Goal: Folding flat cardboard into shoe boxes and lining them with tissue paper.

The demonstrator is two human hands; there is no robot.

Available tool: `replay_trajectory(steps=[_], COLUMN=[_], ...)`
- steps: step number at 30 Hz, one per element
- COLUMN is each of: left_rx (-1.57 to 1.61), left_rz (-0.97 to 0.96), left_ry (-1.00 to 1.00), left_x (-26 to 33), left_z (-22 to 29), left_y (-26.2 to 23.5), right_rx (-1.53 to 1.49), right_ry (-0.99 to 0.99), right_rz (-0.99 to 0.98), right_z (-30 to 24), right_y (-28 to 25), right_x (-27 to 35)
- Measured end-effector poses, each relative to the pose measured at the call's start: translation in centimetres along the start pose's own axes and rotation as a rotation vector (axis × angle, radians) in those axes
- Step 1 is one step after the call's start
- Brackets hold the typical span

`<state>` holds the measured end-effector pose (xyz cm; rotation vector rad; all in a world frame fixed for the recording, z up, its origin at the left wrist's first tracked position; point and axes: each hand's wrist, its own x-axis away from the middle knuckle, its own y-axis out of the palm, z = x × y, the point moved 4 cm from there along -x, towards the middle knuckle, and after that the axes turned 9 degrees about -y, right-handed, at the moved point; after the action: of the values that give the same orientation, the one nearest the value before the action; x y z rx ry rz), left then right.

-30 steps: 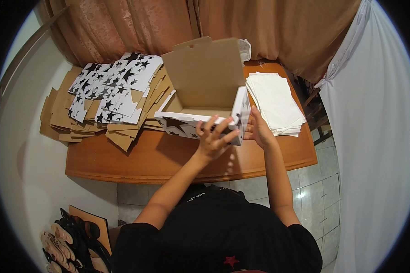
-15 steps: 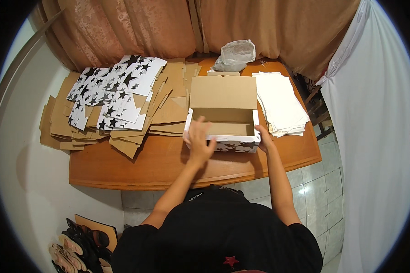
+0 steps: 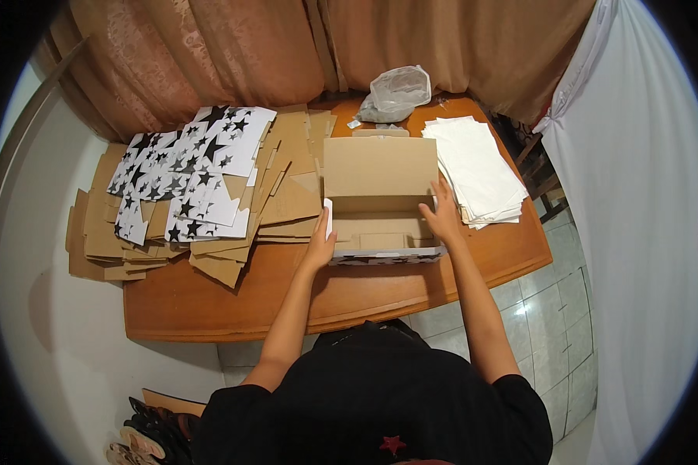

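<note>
A cardboard box (image 3: 382, 242) stands in front of me with its brown lid (image 3: 380, 167) raised and tilted back. Its inside is plain brown, and its outer front is white with black stars. My left hand (image 3: 320, 246) grips the left side, its fingers along the outside of the white wall. Over the right wall lies my right hand (image 3: 444, 215), its fingers spread and its thumb toward the inside of the box. Part of that wall is hidden under the hand.
Left of the box lies a pile of flat brown cardboard pieces (image 3: 291, 198), topped by star-printed white ones (image 3: 209, 147). A stack of white paper sheets (image 3: 481, 167) lies on the right. Behind the box sits a clear plastic bag (image 3: 395, 93) on the wooden table (image 3: 233, 306).
My left hand has moved from over the left wall to its outer side. My right hand has risen from the outer right side onto the right wall, fingers spreading.
</note>
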<state>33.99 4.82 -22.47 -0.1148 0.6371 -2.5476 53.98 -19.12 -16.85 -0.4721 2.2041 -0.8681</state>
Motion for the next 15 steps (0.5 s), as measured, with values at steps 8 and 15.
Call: replay_trajectory(steps=[8,15], left_rx=[-0.130,-0.568], left_rz=[0.045,0.123], left_ry=[-0.125,-0.496], left_x=[2.8,1.7], left_z=[1.8,9.1], left_y=[1.3,2.7], right_rx=[0.246,0.122], right_ry=[0.027,0.045], right_rz=[-0.249,-0.235], right_z=[0.9,1.6], right_y=[2.1,1.5], right_x=[-0.3,-1.0])
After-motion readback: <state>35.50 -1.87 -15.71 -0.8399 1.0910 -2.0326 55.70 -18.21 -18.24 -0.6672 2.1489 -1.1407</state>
